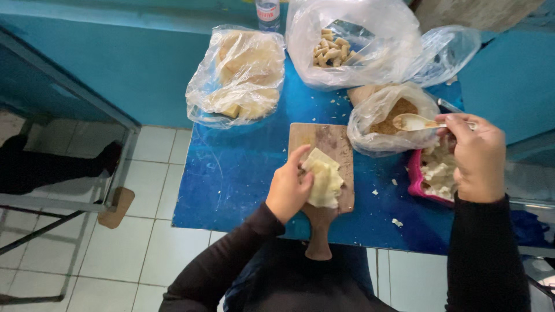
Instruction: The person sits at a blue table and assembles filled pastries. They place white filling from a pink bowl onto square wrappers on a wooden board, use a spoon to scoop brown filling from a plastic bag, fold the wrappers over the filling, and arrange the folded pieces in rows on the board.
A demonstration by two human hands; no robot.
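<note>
— Blue, that table top (pixel 243 167) is, scattered with pale crumbs. What sits in the middle of the frame?

— A wooden cutting board (pixel 332 147) with its handle pointing toward the lower edge. On it lies a stack of pale dough sheets (pixel 324 179), slightly fanned.

— And the left hand (pixel 289 188)?

— It rests on the left edge of the board, fingers curled and close together, thumb reaching up, pressing against the side of the dough sheets. It touches them rather than lifts them.

— The right hand (pixel 477 156)?

— At the right of the frame, seen from the back. Its fingers are closed around the handle of a spoon (pixel 411 122). The bowl of the spoon carries a pale dab and hangs over a clear plastic bag of brown crumbly filling (pixel 393 118), just right of the board's top.

— What is under that hand?

— A pink tray (pixel 417 179) holding white chunks, partly covered by the wrist.

— Further up?

— In the upper middle, a plastic bag of flat yellowish wrappers (pixel 240 75). To its right, a larger clear bag with short beige pieces (pixel 332 49) inside, and another crumpled clear bag (pixel 445 52) beside that. A bottle (pixel 267 13) stands at the top edge, mostly cut off.

— Anything off the table?

— White floor tiles (pixel 133 248) fill the lower left, with a metal frame (pixel 58 202) crossing them. Both arms wear dark sleeves.
</note>
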